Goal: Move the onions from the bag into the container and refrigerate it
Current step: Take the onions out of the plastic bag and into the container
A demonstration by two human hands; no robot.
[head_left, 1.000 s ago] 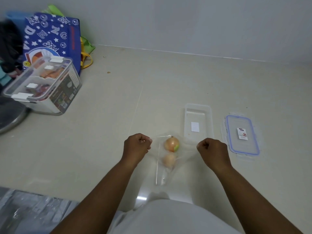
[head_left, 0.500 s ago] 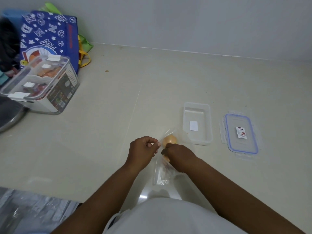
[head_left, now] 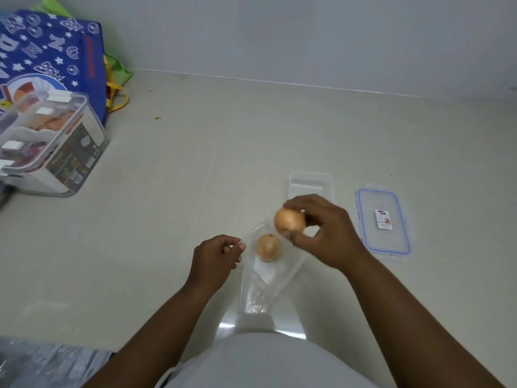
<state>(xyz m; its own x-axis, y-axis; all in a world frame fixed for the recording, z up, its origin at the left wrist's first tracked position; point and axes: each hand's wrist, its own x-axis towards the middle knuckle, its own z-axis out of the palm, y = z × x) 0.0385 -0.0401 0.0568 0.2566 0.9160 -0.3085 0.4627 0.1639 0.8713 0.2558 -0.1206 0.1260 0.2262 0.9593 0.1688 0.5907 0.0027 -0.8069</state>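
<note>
Pale table [head_left: 167, 219], frame centre: right hand [head_left: 330, 236] grips one onion [head_left: 289, 220] above the clear container [head_left: 310, 182]; left hand [head_left: 215, 256] apparently pinches the bag [head_left: 268, 278], second onion [head_left: 268, 246] inside.

Soft, even, rather dim light fills the scene, with a faint greenish-grey cast over the pale beige stone counter [head_left: 279, 130] and the plain grey wall [head_left: 307, 32] at the far side. Shadows are weak and diffuse; a soft one lies on the counter near the right forearm. A bright patch of glare sits on the glossy counter edge at the near centre, and the clear crumpled plastic bag [head_left: 265, 281] catches small highlights. The wide lens bends the wall line at the far side. Detail is soft throughout, softest at the left edge.
</note>
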